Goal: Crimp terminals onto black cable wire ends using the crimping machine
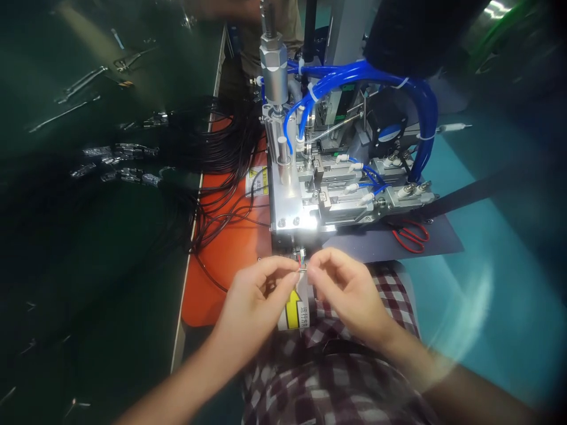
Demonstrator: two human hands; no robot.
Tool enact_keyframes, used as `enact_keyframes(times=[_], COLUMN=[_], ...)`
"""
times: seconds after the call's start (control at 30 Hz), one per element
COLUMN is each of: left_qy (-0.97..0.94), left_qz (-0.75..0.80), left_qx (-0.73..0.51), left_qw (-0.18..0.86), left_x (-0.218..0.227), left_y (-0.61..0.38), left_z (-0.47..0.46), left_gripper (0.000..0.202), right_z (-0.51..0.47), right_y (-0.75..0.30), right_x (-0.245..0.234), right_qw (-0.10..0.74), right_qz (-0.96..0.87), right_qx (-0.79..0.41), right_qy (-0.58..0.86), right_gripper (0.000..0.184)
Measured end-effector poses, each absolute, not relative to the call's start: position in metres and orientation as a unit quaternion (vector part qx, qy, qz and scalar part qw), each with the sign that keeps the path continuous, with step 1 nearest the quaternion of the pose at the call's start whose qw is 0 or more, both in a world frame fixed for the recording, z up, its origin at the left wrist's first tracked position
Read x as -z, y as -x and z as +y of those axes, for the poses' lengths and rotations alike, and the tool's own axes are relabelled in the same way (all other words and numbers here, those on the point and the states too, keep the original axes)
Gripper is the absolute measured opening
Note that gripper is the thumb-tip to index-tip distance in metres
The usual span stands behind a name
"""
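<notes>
Thin coloured wires (300, 261), red and green among them, rise between my fingertips to a small white connector (303, 252) at the front of the machine. My left hand (254, 295) pinches the wires with thumb and forefinger. Close on the other side, my right hand (348, 289) has its thumb and fingers pressed together; what lies in that pinch is too small to make out. Below the fingertips is a white label with a yellow arrow (292, 310). Directly ahead stands the metal machine (292, 203), fitted with small clamps and cylinders.
Bundled blue air tubes (425, 118) arch over the machine. Red-handled scissors (410, 237) lie at its right on a dark sheet (367, 242). Many black cables (221, 147) cross the orange mat (212, 236) on the left. Another person's arm (225, 10) shows at the top.
</notes>
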State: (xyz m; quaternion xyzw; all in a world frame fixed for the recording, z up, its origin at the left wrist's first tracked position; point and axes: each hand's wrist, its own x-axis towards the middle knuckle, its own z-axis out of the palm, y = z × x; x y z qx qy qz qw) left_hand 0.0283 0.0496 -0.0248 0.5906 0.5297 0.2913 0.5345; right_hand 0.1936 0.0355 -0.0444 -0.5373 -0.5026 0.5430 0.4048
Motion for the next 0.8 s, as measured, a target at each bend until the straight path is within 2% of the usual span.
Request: enact_keyframes(times=[0.1,0.2,0.4,0.53,0.63,0.8], left_qy=[-0.626,-0.59,-0.63,-0.646,-0.621,-0.5], left_qz=[0.522,0.54,0.55,0.55,0.552,0.564], left_qx=[-0.251,-0.275,-0.351,-0.343,-0.336,-0.313], left_qw=[0.521,0.534,0.421,0.405,0.443,0.578], left_x=[0.0227,0.0208,0.0246,0.0259,0.0231,0.0173], left_y=[-0.026,-0.0279,-0.031,-0.031,-0.0322,-0.0306], left_z=[0.051,0.0499,0.0431,0.0411,0.0428,0.0494], left_gripper=[0.012,0.012,0.009,0.011,0.013,0.019], right_z=[0.035,0.034,0.0303,0.0321,0.0352,0.0375], right_y=[-0.1964,-0.1995,-0.1996,-0.1942,-0.192,-0.1947], right_x=[0.0445,0.0439,0.042,0.0412,0.041,0.0403], right_qw=[0.402,0.405,0.404,0.412,0.421,0.427], right_qz=[-0.544,-0.526,-0.515,-0.531,-0.514,-0.471], right_qx=[-0.51,-0.535,-0.563,-0.542,-0.549,-0.573], right_qy=[0.531,0.522,0.504,0.504,0.508,0.517], right_gripper=[0.014,0.013,0.013,0.011,0.01,0.014])
